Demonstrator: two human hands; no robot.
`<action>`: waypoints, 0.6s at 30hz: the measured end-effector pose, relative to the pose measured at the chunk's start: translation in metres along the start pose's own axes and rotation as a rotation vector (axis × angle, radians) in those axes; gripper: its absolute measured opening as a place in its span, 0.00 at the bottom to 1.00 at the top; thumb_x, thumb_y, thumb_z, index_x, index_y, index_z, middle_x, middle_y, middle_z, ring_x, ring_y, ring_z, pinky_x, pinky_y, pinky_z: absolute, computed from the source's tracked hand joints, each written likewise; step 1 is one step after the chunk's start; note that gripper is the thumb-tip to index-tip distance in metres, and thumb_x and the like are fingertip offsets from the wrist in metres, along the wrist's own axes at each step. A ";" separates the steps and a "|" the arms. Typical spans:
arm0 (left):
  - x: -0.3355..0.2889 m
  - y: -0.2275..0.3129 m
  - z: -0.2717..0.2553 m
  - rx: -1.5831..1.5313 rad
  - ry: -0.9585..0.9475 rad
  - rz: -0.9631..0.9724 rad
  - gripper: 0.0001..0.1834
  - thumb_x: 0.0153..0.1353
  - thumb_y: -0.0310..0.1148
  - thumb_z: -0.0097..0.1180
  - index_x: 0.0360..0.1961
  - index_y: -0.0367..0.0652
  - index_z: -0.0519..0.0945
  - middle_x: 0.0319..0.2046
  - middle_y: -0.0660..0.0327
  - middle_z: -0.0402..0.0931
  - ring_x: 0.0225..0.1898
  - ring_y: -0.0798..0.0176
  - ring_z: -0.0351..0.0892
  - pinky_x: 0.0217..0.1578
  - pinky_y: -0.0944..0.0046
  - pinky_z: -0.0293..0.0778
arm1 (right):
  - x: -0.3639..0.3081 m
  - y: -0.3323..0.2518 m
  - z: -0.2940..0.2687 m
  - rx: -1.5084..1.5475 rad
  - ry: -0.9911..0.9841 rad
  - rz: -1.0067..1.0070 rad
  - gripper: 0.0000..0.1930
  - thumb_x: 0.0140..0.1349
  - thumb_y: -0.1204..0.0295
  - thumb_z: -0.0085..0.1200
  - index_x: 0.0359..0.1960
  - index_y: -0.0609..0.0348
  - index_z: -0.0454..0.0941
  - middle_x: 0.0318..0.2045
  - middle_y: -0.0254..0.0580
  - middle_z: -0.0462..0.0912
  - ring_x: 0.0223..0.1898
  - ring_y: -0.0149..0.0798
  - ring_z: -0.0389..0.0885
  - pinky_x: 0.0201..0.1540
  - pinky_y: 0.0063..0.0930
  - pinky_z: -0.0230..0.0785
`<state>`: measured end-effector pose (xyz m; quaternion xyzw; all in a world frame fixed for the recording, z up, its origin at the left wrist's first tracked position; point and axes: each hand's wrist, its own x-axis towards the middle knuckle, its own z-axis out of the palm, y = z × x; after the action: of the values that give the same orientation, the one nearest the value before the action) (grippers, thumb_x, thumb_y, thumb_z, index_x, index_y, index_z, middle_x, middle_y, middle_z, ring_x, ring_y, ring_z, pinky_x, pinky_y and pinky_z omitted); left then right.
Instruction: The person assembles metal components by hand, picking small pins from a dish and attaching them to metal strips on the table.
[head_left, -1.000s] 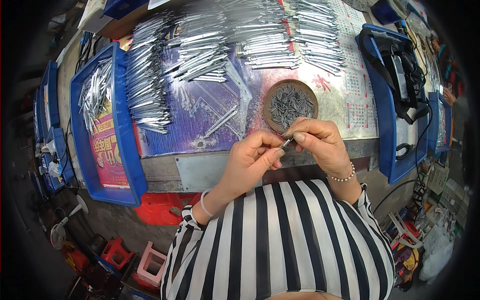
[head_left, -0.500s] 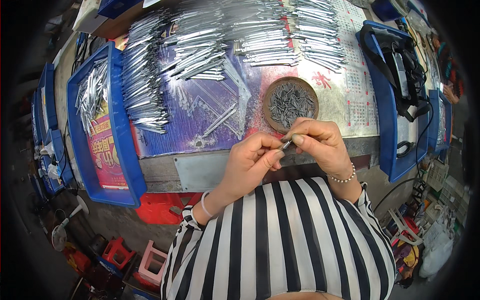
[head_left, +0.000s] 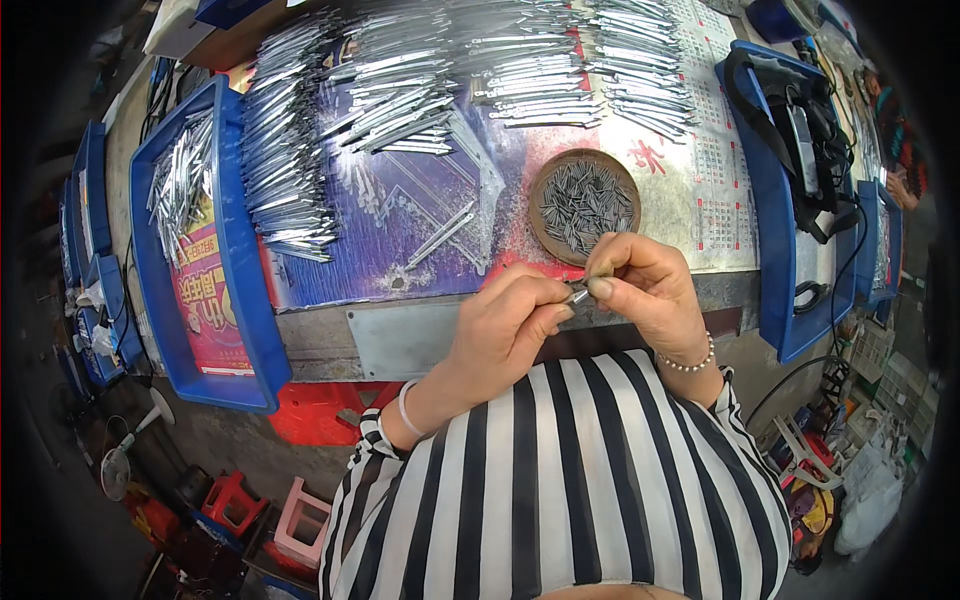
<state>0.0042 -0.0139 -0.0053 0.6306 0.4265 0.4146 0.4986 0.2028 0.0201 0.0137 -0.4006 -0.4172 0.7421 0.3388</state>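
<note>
My left hand [head_left: 512, 325] pinches a small shiny metal piece [head_left: 579, 297] between thumb and forefinger, just past the table's near edge. Right beside it, the thumb and forefinger of my right hand [head_left: 648, 295] are pressed together at the piece's other end; what they grip there is too small to make out. Beyond my fingers stands a round brown bowl [head_left: 535, 215] of small dark grey metal pins [head_left: 585, 205]. Two slim silver metal strips [head_left: 440, 236] lie alone on the purple sheet to the left of the bowl.
Rows of silver metal strips [head_left: 295, 150] cover the far part of the table. On the left a blue tray [head_left: 265, 340] holds more strips. At the right another blue tray [head_left: 780, 300] holds black straps and a device. A grey plate [head_left: 400, 342] lies along the front edge.
My fingertips have shifted slightly. The hands are a little further apart, and the shiny metal piece now shows at my left fingertips.
</note>
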 end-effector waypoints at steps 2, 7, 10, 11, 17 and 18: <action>0.000 0.002 0.000 -0.019 -0.027 -0.028 0.04 0.63 0.23 0.56 0.37 0.33 0.77 0.32 0.58 0.74 0.25 0.70 0.78 0.25 0.72 0.74 | -0.001 0.002 -0.001 -0.067 -0.017 -0.111 0.04 0.62 0.78 0.54 0.31 0.66 0.74 0.28 0.33 0.74 0.30 0.23 0.69 0.32 0.18 0.61; -0.005 0.002 0.001 -0.123 -0.041 -0.102 0.04 0.63 0.21 0.55 0.37 0.31 0.76 0.33 0.58 0.74 0.26 0.71 0.78 0.26 0.73 0.75 | -0.001 0.001 0.001 -0.243 -0.060 -0.202 0.05 0.62 0.78 0.55 0.29 0.64 0.73 0.28 0.35 0.74 0.30 0.24 0.70 0.33 0.19 0.62; -0.006 -0.001 0.003 -0.200 -0.031 -0.145 0.04 0.63 0.20 0.54 0.37 0.30 0.75 0.34 0.58 0.73 0.26 0.71 0.78 0.26 0.74 0.75 | -0.001 -0.001 0.002 -0.317 -0.068 -0.214 0.05 0.62 0.76 0.56 0.30 0.64 0.74 0.28 0.35 0.75 0.29 0.25 0.71 0.33 0.20 0.64; -0.006 -0.001 0.003 -0.233 -0.025 -0.158 0.04 0.63 0.20 0.54 0.37 0.30 0.75 0.34 0.57 0.73 0.27 0.71 0.78 0.27 0.74 0.76 | -0.001 -0.002 0.002 -0.361 -0.068 -0.213 0.05 0.62 0.76 0.56 0.30 0.64 0.74 0.28 0.36 0.75 0.29 0.26 0.72 0.33 0.20 0.66; -0.005 0.004 0.001 -0.305 -0.043 -0.224 0.04 0.63 0.19 0.53 0.38 0.29 0.74 0.35 0.58 0.72 0.27 0.72 0.78 0.27 0.74 0.76 | 0.001 -0.004 0.002 -0.228 -0.014 -0.153 0.06 0.63 0.73 0.56 0.32 0.64 0.75 0.28 0.37 0.78 0.29 0.27 0.75 0.34 0.21 0.68; -0.005 0.004 0.000 -0.305 -0.040 -0.223 0.04 0.63 0.19 0.53 0.38 0.29 0.74 0.35 0.58 0.72 0.27 0.72 0.78 0.27 0.74 0.76 | 0.002 -0.004 0.002 -0.229 -0.017 -0.153 0.06 0.63 0.73 0.56 0.32 0.64 0.75 0.28 0.37 0.78 0.29 0.27 0.75 0.34 0.21 0.68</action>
<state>0.0037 -0.0194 -0.0022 0.5045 0.4159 0.4040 0.6398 0.2009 0.0227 0.0176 -0.3975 -0.5313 0.6649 0.3430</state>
